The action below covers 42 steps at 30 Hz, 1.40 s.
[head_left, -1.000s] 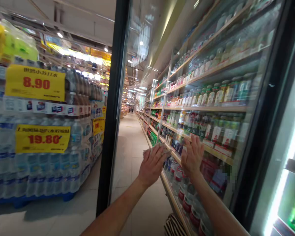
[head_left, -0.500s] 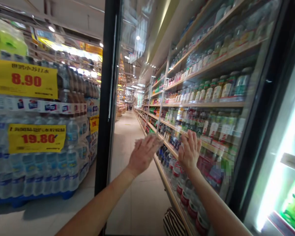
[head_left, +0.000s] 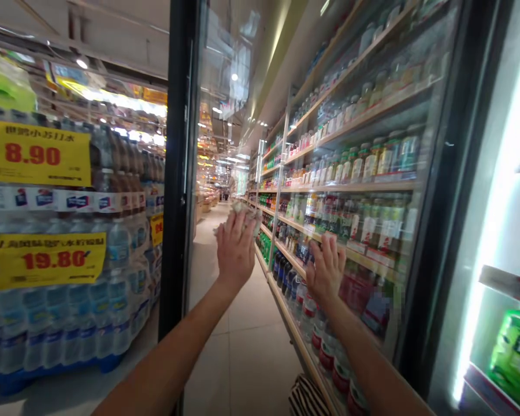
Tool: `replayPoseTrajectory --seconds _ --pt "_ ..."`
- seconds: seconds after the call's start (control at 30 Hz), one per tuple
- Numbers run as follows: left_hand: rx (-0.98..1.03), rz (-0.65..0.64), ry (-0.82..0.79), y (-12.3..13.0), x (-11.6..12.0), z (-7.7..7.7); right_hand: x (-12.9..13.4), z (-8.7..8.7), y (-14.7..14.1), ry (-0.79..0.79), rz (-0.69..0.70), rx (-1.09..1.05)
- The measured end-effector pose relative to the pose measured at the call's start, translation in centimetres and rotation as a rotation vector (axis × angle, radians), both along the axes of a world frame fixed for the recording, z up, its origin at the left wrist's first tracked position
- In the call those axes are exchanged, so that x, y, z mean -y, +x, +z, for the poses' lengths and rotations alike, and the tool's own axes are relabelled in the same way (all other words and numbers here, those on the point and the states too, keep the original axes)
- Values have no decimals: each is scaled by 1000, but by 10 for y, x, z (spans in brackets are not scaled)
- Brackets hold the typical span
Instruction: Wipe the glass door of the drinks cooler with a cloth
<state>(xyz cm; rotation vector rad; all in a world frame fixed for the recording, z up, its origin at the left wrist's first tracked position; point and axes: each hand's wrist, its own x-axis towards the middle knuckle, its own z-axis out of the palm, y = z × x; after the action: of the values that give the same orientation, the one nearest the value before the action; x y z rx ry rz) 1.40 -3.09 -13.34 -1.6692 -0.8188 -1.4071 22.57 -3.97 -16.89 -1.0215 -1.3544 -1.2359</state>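
Note:
My left hand (head_left: 237, 251) presses a pale crumpled cloth (head_left: 253, 216) against the glass door (head_left: 216, 358). Parts of the cloth stick out around its fingers. To the right, my right hand (head_left: 327, 268) is raised at the glass with slightly bent fingers spread upward and no object visible in it. Whether its whole palm touches the pane I cannot tell. Dark frames (head_left: 177, 173) edge the door on both sides. Shelves of bottles (head_left: 359, 164) show in the pane.
Stacked packs of bottled water (head_left: 65, 329) stand on a blue pallet (head_left: 65, 375) at left, with yellow price signs (head_left: 47, 260). A lit cooler interior (head_left: 481, 289) holds a green package (head_left: 517, 352) at right. Black-and-white striped fabric (head_left: 307, 396) shows below.
My left hand and the cloth have moved left and upward across the glass. My right hand stays at nearly the same spot on the pane. The view has shifted slightly.

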Motion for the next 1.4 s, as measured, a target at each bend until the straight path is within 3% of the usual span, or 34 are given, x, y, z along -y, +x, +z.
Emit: replayPoseTrajectory --seconds 0.17,0.2,0.3,0.37,0.5,0.57,0.7,0.87,1.0,1.07,1.23,1.4 --pt "-508 -126 45 12 4 -8 -2 -1 2 10 -9 18" --pt "-500 -124 45 12 3 -7 -3 -2 3 13 -11 23" --pt "-155 -47 13 6 0 6 -4 -3 3 2 -13 21" --pt "-53 -21 18 4 -1 11 -3 -3 3 0 -19 17" --pt "-381 -76 109 9 0 4 2 1 3 -30 -51 36" --pt "-353 -81 119 12 0 4 3 4 4 -51 -63 46" --pt "-104 -66 55 15 -1 7 2 9 3 -51 -82 25" --pt "-416 -132 117 12 -3 3 0 10 2 -86 -71 -6" --pt "-75 -65 40 -5 -4 17 0 9 3 -90 -69 -14" --pt "42 -26 -4 -10 -2 16 0 9 3 -84 -68 -16" --pt "-326 -44 35 -18 1 -11 3 11 6 -64 -71 3" --pt "71 29 -27 -42 -4 0 6 16 11 -77 -62 1"
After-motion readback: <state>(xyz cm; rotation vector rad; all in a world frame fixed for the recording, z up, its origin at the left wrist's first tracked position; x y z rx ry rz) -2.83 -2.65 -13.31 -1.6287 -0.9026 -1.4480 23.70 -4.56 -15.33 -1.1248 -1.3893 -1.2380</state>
